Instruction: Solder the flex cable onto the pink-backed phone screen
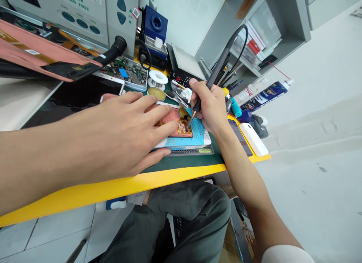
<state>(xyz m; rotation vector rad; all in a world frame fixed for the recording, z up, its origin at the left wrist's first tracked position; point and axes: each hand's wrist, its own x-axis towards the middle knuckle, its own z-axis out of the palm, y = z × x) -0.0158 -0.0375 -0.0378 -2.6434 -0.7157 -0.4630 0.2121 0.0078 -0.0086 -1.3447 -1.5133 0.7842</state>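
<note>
My right hand is closed around a black soldering iron, its metal tip pointing down at an orange flex circuit. Whether the tip touches it is hard to tell. The circuit lies on a pink panel, on top of a blue and white booklet. My left hand lies flat with fingers spread, its fingertips on the pink panel and the booklet's near edge. Part of the panel is hidden under those fingers.
Behind the hands are a solder spool, a round yellowish tin and a tray of circuit boards. A grey soldering station stands at the back left. The yellow table edge runs in front; phones lie right.
</note>
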